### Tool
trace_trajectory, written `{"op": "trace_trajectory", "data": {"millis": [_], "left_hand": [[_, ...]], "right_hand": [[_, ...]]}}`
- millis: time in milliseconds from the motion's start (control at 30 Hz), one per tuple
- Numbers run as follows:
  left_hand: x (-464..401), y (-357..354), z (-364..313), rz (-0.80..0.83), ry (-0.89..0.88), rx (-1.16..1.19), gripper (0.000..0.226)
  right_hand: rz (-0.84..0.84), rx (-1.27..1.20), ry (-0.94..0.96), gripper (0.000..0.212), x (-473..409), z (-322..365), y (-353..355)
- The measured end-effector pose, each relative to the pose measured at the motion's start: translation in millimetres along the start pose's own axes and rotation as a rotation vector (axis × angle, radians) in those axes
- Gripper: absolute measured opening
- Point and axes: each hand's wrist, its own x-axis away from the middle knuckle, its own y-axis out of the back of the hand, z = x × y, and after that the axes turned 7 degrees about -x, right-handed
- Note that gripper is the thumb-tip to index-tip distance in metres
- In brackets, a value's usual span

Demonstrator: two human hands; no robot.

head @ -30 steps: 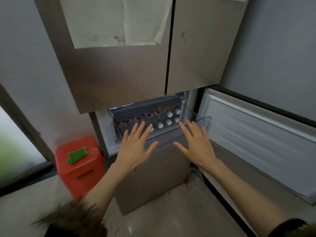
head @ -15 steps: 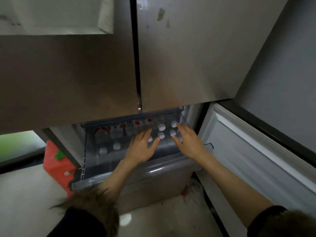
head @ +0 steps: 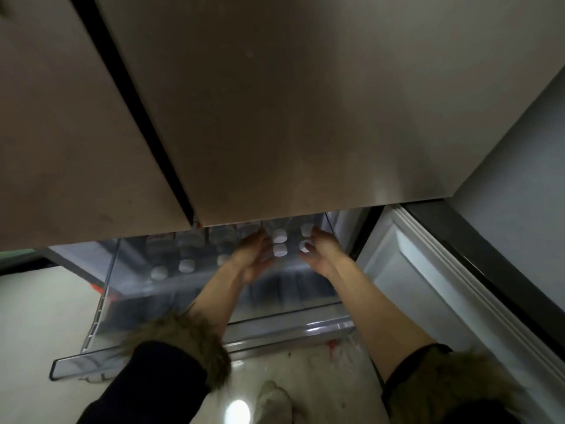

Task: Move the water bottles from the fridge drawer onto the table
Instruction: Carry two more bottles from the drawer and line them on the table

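clear plastic water bottles with white caps (head: 280, 235) are stood upright in the pulled-out transparent fridge drawer (head: 101, 304), grouped toward its 1 o'clock corner. the left hand (head: 255, 255) and right hand (head: 321, 250) are reached in on either side of the bottles, fingers apart and clamped on nothing, evidently so that several can be gathered at once.

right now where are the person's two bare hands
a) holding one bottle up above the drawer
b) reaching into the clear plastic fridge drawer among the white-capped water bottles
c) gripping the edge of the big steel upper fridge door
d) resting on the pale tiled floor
b, since the left hand and right hand are both inside the clear plastic fridge drawer, flanking two white-capped water bottles; nothing is lifted out.
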Motion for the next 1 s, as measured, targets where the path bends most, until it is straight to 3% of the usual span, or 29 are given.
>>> {"op": "trace_trajectory", "data": {"millis": [167, 367, 500, 567, 667, 767, 933, 1000], "left_hand": [[-18.3, -13.0, -3.7, -0.022, 0.055, 0.197, 0.032], [-29.5, -16.4, -0.7, -0.049, 0.08, 0.265, 0.019], [-23.0, -0.7, 0.5, -0.093, 0.075, 0.262, 0.012], [-19.4, 9.1, 2.7, -0.103, 0.085, 0.252, 0.009], [-8.4, 22.3, 6.8, -0.11, 0.103, 0.257, 0.022], [10.8, 30.6, 5.7, -0.114, 0.089, 0.297, 0.016], [43.3, 56.1, 5.9, -0.241, 0.004, 0.208, 0.008], [54.2, 68.9, 7.2, -0.33, -0.05, 0.103, 0.006]], "right_hand": [[-0.009, -0.237, -0.052, 0.019, -11.6, 2.1, -1.6], [0.025, -0.24, -0.031, 0.031, -10.5, 5.0, -8.1], [0.045, -0.18, -0.09, 0.011, -6.9, 2.4, -5.3], [0.026, -0.106, -0.102, 0.013, -4.5, 1.1, -4.1], [0.02, 0.022, -0.106, 0.021, 5.3, 0.7, -5.1], [0.044, 0.128, -0.084, 0.028, 19.5, -1.0, -8.5], [-0.061, 0.334, 0.029, 0.006, 40.5, -9.3, -16.5], [-0.091, 0.377, 0.092, 0.014, 49.0, -13.0, -19.8]]}}
